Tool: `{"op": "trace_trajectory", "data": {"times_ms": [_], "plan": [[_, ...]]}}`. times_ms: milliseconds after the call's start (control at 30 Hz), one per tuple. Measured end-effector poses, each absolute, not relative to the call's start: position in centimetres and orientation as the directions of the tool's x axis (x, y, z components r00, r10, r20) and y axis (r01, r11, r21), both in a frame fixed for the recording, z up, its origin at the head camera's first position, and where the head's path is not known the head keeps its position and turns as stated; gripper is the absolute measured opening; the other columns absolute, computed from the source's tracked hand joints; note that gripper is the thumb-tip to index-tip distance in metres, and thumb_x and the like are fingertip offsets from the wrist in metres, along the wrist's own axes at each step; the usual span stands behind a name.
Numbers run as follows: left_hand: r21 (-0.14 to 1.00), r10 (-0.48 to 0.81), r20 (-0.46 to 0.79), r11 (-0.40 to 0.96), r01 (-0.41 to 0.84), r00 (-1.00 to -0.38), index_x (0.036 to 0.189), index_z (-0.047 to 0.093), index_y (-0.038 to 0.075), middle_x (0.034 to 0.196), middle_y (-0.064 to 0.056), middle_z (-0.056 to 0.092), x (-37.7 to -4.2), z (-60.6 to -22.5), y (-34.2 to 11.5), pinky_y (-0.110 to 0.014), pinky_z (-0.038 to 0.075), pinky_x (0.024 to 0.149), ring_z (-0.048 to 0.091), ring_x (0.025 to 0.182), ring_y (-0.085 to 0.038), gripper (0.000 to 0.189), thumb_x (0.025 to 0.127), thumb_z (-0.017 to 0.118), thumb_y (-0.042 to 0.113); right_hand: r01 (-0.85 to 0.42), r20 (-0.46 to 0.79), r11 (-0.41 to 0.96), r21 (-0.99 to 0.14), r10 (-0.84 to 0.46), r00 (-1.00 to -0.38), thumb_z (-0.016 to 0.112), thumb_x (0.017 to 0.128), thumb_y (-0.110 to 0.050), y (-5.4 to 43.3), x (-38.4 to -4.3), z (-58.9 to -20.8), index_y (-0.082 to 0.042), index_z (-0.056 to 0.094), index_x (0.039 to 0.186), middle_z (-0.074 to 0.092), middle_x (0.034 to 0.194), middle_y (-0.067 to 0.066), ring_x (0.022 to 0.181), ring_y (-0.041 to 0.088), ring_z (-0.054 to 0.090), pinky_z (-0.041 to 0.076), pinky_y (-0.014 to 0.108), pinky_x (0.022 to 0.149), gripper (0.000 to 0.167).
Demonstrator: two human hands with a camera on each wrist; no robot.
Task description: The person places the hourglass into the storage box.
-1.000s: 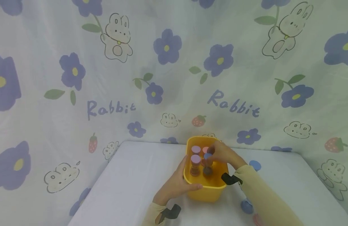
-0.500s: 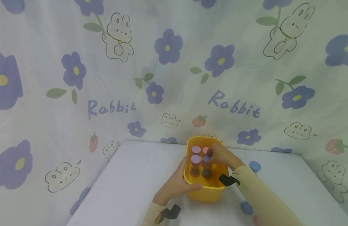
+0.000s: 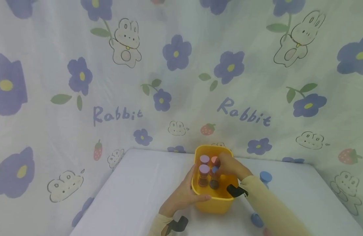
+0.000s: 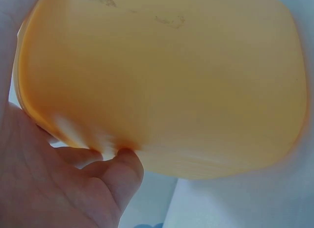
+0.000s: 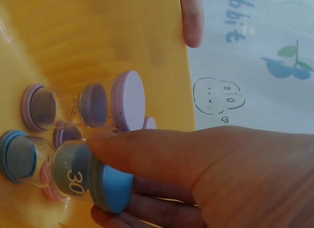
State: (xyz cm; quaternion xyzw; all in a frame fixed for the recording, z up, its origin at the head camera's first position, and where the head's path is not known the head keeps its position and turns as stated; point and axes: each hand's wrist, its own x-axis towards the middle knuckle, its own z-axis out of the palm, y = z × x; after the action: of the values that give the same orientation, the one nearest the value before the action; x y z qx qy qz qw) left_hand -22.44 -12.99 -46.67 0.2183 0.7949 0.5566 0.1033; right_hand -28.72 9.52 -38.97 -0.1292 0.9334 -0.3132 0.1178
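A yellow plastic bin (image 3: 214,206) stands on the white table. Its left side and near rim are held by my left hand (image 3: 182,193), the thumb lying along the front; the left wrist view shows the bin's outer wall (image 4: 196,90) close up. Inside the bin my right hand (image 3: 228,165) pinches the blue cap of a sand timer (image 5: 73,171) marked "30". That timer is upright among others: two purple-capped sand timers (image 3: 203,169) to its left and a pink-capped one (image 3: 214,160) behind, partly hidden by my fingers.
Right of the bin, a blue-capped sand timer (image 3: 265,177) stands on the table (image 3: 140,183). Nearer, another blue piece (image 3: 257,220) and a pink one (image 3: 267,232) are partly covered by my right sleeve. A patterned curtain (image 3: 181,82) hangs behind the table.
The right hand has shifted slightly left and down with the blue sand timer, bringing it nearer the purple-capped ones. My left hand has kept its hold on the bin.
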Motion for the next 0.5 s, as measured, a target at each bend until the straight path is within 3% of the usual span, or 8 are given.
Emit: {"op": "trace_trajectory", "data": {"times_ms": [267,500], "plan": [[0.934,0.470,0.077,0.274,0.228,-0.879,0.167,0.003,0.033,0.174,0.001,0.018,-22.0,-47.1,-12.8,-0.063,0.032,0.125,0.033,0.156,-0.030,0.124,0.077,0.086,0.057,-0.173,-0.158,0.773,-0.611,-0.333,-0.930,0.087,0.076,-0.009,10.2,-28.4,-39.1,-0.006,0.078,0.089,0.073,0.081,0.003,0.075,0.020,0.063,0.060,0.035,0.082,0.016],[0.923,0.461,0.103,0.287,0.258,-0.881,0.167,0.003,0.029,0.175,0.000,0.016,-22.4,-46.5,-12.9,-0.062,0.029,0.127,0.032,0.157,-0.031,0.127,0.076,0.087,0.055,-0.250,-0.046,0.748,-0.615,-0.351,-0.935,0.083,0.085,-0.021,11.5,-28.3,-36.2,0.005,0.071,0.119,0.074,0.116,0.020,0.102,0.031,0.071,0.061,0.050,0.097,0.044]]}}
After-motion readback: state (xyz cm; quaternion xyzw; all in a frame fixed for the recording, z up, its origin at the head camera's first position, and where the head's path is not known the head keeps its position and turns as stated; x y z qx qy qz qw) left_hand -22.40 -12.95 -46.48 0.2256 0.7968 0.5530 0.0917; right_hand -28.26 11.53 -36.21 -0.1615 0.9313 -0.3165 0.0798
